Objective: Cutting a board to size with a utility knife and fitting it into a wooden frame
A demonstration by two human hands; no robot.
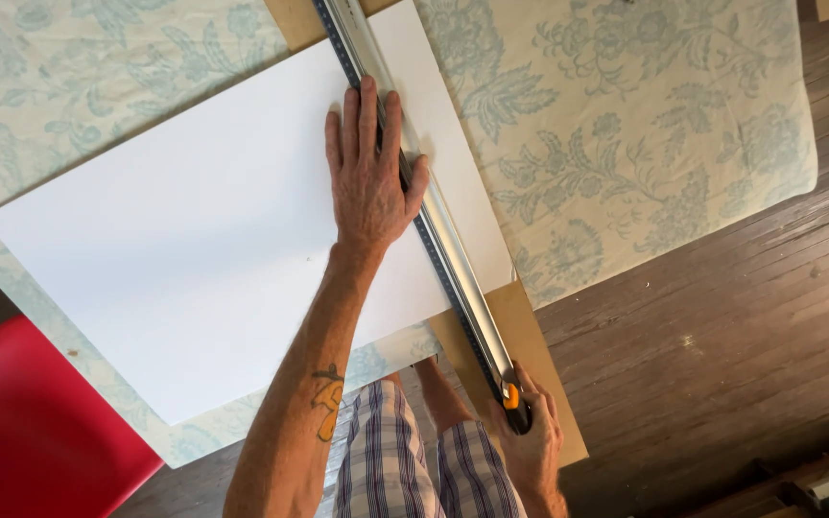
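Red seat point(31, 432) occupies the lower left corner, beside the counter's edge. Counter is covered by a pale cloth with a blue-green floral print point(626, 144). White board point(194, 240), large and rectangular, lies flat on the cloth, set at an angle. Left hand point(368, 173) rests palm down with fingers spread and flat, released rather than gripping, pressing on both the board and the metal straightedge point(434, 230). Straightedge runs diagonally from the upper centre down toward the lower right, crossing the board near its right edge. Brown cardboard sheet point(530, 345) lies beneath the board and shows at the top and at the lower right, where it overhangs the counter. Right hand point(530, 441) is clenched around a utility knife with an orange and black body point(513, 403), held against the lower end of the straightedge, over the cardboard. Plaid shorts point(414, 460) appear below. Dark wooden floor point(722, 336) fills the right side.
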